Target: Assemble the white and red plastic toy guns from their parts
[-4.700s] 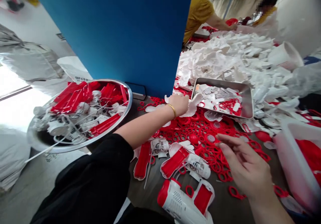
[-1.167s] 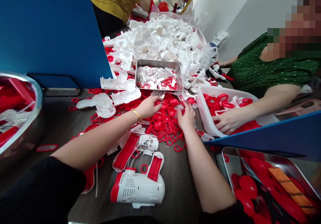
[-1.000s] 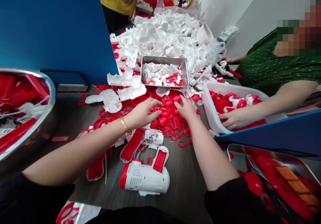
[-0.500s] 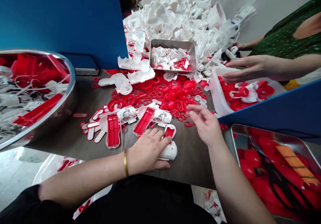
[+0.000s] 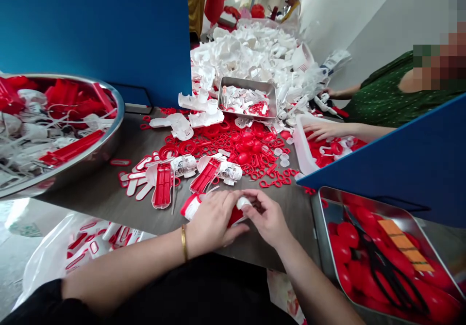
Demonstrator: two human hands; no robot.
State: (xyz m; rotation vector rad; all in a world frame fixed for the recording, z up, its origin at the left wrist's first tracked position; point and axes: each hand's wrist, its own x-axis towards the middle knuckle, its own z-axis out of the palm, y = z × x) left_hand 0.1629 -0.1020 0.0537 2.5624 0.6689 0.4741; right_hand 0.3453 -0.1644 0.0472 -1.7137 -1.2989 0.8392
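Dark tabletop [image 5: 300,213], blue panel [image 5: 138,34] at upper left. Metal basin [image 5: 98,155], far left: red and white parts, wires. Steel tray [image 5: 272,98], upper centre: small white and red pieces. White bin [image 5: 305,151], right: red parts. Metal tray [image 5: 331,196], lower right: red pieces, black scissors [image 5: 393,271], orange block [image 5: 406,245]. Lower centre: left hand [image 5: 214,220] curled over red-and-white housing [image 5: 191,206]; right hand [image 5: 267,218] narrow, thumb and fingers at its white rounded end.

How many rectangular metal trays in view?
2: one tray beyond the red parts, another tray at lower right holding scissors. Others could hide behind the blue panels.
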